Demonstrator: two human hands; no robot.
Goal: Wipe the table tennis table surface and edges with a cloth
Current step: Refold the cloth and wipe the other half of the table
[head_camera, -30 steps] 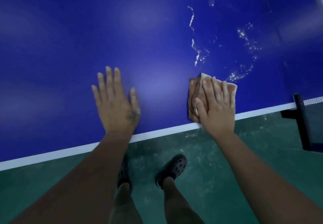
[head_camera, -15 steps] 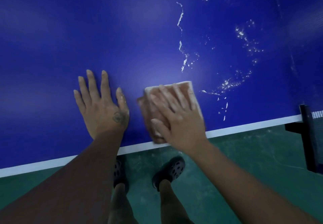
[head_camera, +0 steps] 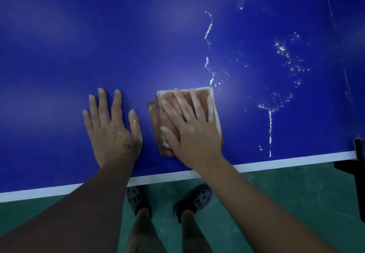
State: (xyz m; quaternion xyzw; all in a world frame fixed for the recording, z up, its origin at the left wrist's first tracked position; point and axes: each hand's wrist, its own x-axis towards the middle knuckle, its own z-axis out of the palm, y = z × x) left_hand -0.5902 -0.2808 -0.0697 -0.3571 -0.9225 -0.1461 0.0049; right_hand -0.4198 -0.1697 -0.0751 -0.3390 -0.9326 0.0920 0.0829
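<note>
Both your hands lie flat on the blue tabletop [head_camera: 98, 45], near the lower middle of the frame. Your left hand [head_camera: 114, 132] has straight, spread fingers and holds nothing. Just to its right, not touching it, your right hand [head_camera: 194, 132] presses with straight fingers on the folded brown cloth [head_camera: 155, 122], which lies a little above the white edge line [head_camera: 276, 161]. White specks [head_camera: 284, 55] are scattered at the upper right of the cloth. Below the edge are the green floor [head_camera: 276, 193] and your dark shoes [head_camera: 194, 200].
</note>
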